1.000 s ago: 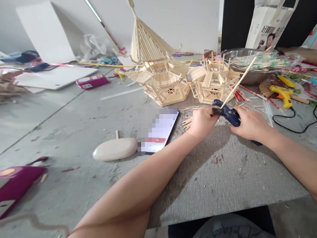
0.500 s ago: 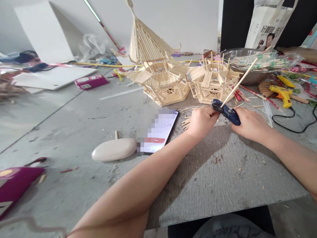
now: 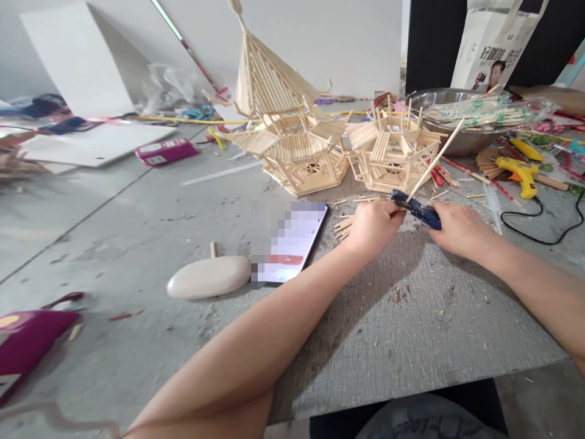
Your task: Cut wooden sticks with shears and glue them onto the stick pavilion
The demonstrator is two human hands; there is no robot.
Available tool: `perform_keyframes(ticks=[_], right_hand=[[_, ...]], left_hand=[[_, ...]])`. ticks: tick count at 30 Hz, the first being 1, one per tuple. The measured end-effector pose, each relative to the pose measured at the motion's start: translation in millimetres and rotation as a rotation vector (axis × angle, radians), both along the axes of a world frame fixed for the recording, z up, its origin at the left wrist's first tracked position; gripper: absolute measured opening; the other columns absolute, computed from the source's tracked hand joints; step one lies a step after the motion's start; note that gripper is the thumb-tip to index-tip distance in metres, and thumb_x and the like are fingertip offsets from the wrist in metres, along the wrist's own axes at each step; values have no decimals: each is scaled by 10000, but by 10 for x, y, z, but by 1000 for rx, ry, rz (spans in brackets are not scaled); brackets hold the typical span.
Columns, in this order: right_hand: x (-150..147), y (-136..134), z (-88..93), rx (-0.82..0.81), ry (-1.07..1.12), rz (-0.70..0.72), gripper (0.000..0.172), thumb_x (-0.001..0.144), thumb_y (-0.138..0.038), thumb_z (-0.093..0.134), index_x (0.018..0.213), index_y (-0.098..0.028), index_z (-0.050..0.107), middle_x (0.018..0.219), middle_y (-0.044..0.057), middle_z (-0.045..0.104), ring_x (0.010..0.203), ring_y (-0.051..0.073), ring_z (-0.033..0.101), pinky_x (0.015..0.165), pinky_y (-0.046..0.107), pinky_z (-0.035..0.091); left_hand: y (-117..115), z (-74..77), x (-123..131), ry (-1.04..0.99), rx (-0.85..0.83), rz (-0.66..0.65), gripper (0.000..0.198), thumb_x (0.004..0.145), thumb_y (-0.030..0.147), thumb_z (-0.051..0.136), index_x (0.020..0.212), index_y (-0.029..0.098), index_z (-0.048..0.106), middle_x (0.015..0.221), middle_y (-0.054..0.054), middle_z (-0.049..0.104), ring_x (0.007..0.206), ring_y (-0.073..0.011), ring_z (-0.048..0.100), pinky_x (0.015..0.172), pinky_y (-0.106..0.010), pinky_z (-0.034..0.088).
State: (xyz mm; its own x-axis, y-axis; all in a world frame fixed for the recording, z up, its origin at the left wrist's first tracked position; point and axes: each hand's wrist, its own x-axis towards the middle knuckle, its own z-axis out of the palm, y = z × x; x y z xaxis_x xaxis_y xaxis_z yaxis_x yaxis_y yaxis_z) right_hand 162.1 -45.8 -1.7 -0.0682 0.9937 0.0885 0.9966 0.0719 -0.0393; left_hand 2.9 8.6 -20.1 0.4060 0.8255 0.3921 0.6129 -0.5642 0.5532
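My right hand (image 3: 464,230) is wrapped round a worn dark blue hand tool (image 3: 423,212) that looks like a cutter. A thin wooden stick (image 3: 436,160), like a chopstick, slants up to the right out of the tool's head. My left hand (image 3: 375,224) is closed at the stick's lower end, beside the tool's head; its fingertips are partly hidden. Short cut sticks (image 3: 343,227) lie on the board just left of that hand. Beyond both hands stands a small open stick framework (image 3: 388,152).
A taller stick pagoda (image 3: 278,85) stands at the back. Left of my arm lie a phone (image 3: 292,244) and a pale rounded object (image 3: 210,277). To the right are a metal basin (image 3: 461,145) with bagged chopsticks and a yellow glue gun (image 3: 523,174) with a black cord.
The stick's upper end has dipped and shifted slightly left, and the tool has tilted a little. Both hands stay in almost the same place with their grips unchanged.
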Motion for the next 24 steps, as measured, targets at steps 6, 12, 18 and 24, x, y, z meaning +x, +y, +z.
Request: perform_keyframes(ticks=[6,12,18,24], right_hand=[[37,36,-11,-56,-26,-5,199,706,-274,428,826,-164,543,771,106,645,669,231,594,490,297,281],[53,68,-13,-103,-27,-17,218,705,-292,430,831,-168,557,756,105,640,664,234,591,481,290,265],[69,87,-33,-108,-8,-4,204,705,-291,432,805,-175,566,754,102,638,671,229,587,492,292,268],[86,98,-50,-117,-2,0,211,698,-302,441,801,-177,575,744,104,634,667,230,585,499,296,278]], left_hand=[[9,-33,11,24,-57,8,230,713,260,488,587,149,645,526,-14,573,520,-105,463,523,-244,301],[12,-43,18,54,-76,6,232,709,250,492,573,140,645,487,-7,556,494,-95,446,510,-236,298],[26,-60,19,49,-67,-4,222,706,232,485,583,146,649,459,5,531,471,-88,423,486,-227,288],[27,-69,24,74,-82,12,224,708,235,487,594,146,658,464,-1,536,471,-93,431,482,-232,287]])
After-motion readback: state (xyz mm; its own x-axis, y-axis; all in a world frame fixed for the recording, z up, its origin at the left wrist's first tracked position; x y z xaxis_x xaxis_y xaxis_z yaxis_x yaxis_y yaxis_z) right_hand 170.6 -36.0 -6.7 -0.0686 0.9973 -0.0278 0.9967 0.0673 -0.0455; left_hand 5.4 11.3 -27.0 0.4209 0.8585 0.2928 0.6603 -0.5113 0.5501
